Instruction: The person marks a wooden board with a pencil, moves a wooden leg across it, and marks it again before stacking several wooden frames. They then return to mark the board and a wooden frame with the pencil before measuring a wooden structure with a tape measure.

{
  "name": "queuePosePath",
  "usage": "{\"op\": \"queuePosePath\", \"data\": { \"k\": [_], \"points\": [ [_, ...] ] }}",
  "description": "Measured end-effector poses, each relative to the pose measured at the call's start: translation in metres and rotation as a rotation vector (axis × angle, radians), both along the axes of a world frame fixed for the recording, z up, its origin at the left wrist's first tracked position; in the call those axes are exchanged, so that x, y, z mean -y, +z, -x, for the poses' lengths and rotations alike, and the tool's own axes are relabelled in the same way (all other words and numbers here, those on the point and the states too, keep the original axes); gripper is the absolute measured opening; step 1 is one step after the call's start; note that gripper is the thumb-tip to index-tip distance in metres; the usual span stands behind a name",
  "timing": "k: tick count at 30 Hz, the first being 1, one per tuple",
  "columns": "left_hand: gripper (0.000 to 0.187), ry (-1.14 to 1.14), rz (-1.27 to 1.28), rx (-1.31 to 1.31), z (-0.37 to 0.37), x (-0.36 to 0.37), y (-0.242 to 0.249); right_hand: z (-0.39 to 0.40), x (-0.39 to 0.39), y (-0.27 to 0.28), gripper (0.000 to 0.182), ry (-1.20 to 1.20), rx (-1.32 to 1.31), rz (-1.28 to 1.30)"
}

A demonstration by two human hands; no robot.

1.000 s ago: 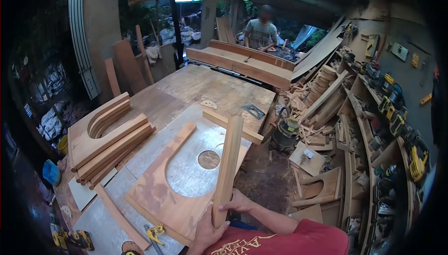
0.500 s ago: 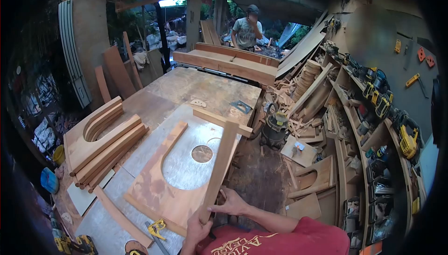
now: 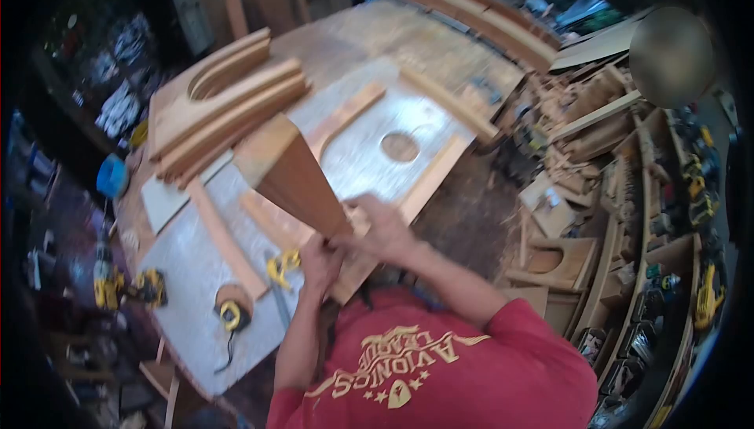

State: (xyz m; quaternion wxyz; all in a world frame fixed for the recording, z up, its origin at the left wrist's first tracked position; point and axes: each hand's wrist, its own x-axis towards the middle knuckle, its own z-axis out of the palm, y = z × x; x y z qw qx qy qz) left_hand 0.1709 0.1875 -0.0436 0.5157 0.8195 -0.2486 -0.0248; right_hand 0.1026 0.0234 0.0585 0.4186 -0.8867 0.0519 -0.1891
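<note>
A wooden board (image 3: 302, 193) is tilted up toward the camera, its near end looming large. My left hand (image 3: 320, 266) is closed around its lower part, and my right hand (image 3: 382, 229) grips the same part from the right, some fingers hidden behind the wood. Under the board lies a wooden panel with a U-shaped cutout (image 3: 345, 124), partly covered by the board and my hands. Left of my left hand are a yellow combination square (image 3: 283, 268) and a tape measure (image 3: 232, 313) with its tape end hanging out.
A stack of U-cut wooden panels (image 3: 228, 99) stands at the table's left. A curved wooden strip (image 3: 224, 237) lies on the metal sheet (image 3: 188, 303). Drills (image 3: 106, 272) rest at the left edge. On the right are offcuts and shelves (image 3: 628, 193) with tools.
The board has swung from lying out over the panel to pointing up and left toward the camera, still in both hands. The view has tipped down, so the person behind is mostly out of view.
</note>
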Motion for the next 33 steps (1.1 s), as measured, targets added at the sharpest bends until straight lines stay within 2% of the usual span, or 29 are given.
{"op": "queuePosePath", "data": {
  "k": [1,3,5,8,13,20,26,28,33],
  "points": [
    [0.025,0.005,-0.009,-0.09,0.003,0.0,0.011,0.002,0.01,0.002,0.062,0.013,0.048,-0.01],
    [0.027,-0.017,0.079,-0.102,0.003,-0.002,0.005,0.007,0.035,0.002,0.053,-0.05,0.115,0.021],
    [0.028,-0.032,0.103,-0.124,0.003,0.001,-0.003,0.023,0.051,0.0,0.045,-0.213,0.015,-0.108],
    [0.029,-0.031,0.012,-0.135,0.0,0.003,-0.004,0.049,0.071,-0.021,0.041,-0.271,-0.062,-0.107],
    [0.03,-0.093,-0.052,-0.075,0.008,0.012,0.004,0.072,0.065,-0.038,0.038,-0.254,-0.108,-0.227],
    [0.03,-0.109,-0.013,-0.052,0.004,0.035,-0.024,0.072,0.082,-0.04,0.037,-0.251,0.043,-0.154],
    [0.029,-0.051,-0.084,0.07,0.009,0.045,-0.014,0.076,0.083,-0.034,0.036,-0.256,-0.109,-0.308],
    [0.029,-0.037,-0.073,0.013,0.01,0.048,-0.012,0.074,0.082,-0.035,0.034,-0.249,-0.067,-0.342],
    [0.028,-0.024,-0.016,0.068,0.007,0.052,-0.022,0.068,0.087,-0.041,0.033,-0.246,0.025,-0.303]
  ]
}}
